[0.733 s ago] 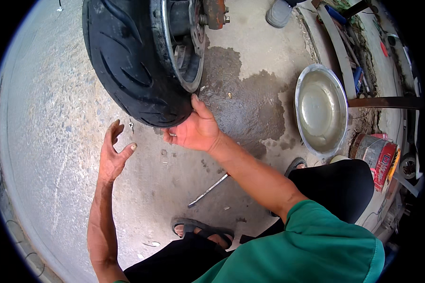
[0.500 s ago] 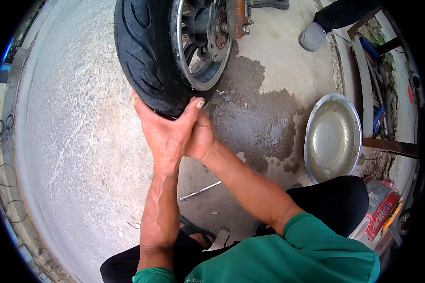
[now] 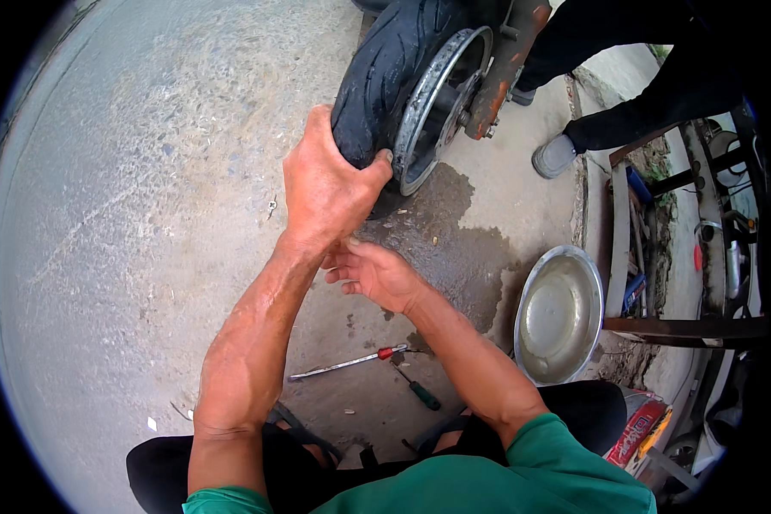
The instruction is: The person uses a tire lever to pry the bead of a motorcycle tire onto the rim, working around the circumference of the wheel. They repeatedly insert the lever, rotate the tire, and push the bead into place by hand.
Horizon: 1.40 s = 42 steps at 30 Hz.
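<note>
A black motorcycle tyre (image 3: 375,94), off its seat on one side or not I cannot tell, surrounds a worn metal wheel rim (image 3: 413,120). The wheel is fixed to an orange-stained arm (image 3: 507,73) of the motorcycle. My left hand (image 3: 330,184) clasps the tyre's near end, thumb toward the rim and fingers round the far side of the tread. Just below and behind my left wrist is my right hand (image 3: 377,274), holding nothing, its fingers apart and loosely curled. On the ground between my feet lie a metal bar with a red part (image 3: 351,363) and a green-handled screwdriver (image 3: 421,392).
At the right stands a metal basin (image 3: 565,313) with water in it, beside a wet patch (image 3: 450,236). Behind it is a metal rack (image 3: 685,330) with tools. A person's grey shoe (image 3: 555,157) is on the concrete at the far right. A red container (image 3: 638,428) sits by my right knee.
My right hand has left the tyre and dropped back below my left wrist. My left hand still grips the tyre. The view has shifted, showing the wheel farther right and the screwdriver.
</note>
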### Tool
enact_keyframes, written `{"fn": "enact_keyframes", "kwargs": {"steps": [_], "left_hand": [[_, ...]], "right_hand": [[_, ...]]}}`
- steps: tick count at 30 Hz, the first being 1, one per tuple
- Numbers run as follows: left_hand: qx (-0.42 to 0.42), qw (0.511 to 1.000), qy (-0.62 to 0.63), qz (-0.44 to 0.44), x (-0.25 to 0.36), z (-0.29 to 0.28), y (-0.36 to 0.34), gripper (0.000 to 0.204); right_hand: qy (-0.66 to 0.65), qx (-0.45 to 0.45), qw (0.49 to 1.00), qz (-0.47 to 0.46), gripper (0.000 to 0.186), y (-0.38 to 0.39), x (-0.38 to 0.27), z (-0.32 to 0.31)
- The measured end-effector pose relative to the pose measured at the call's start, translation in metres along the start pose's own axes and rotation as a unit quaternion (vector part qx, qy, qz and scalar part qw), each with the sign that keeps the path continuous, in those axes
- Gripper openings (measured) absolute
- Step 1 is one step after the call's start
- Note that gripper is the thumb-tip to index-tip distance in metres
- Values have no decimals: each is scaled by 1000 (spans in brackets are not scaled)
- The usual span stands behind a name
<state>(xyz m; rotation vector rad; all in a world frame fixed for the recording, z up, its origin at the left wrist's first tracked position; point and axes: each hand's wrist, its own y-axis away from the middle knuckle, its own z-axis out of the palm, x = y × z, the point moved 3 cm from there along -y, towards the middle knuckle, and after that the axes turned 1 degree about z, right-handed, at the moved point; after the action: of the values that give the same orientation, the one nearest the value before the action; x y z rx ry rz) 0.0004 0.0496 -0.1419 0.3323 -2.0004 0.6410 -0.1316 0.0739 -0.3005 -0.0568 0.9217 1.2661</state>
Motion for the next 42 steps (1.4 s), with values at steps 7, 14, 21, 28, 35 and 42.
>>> {"fn": "enact_keyframes", "kwargs": {"steps": [7,14,21,28,35,42], "left_hand": [[-97,994,-38,15,1,-24,-28,56],[-173,976,-121,61,35,-33,-78,48],[-147,977,-93,124,29,-26,-82,54],[-160,973,-103,128,26,-27,-76,56],[-184,979,-66,52,26,-24,-71,46],[-174,983,-36,51,16,-22,-60,54]], "right_hand": [[619,14,764,182,54,17,12,10],[788,-14,581,202,51,45,72,2],[827,32,555,89,41,66,144,-2],[832,60,551,-4,28,67,165,12],[524,292,793,106,25,130,139,39],[-4,486,873,-37,23,154,30,135]]}}
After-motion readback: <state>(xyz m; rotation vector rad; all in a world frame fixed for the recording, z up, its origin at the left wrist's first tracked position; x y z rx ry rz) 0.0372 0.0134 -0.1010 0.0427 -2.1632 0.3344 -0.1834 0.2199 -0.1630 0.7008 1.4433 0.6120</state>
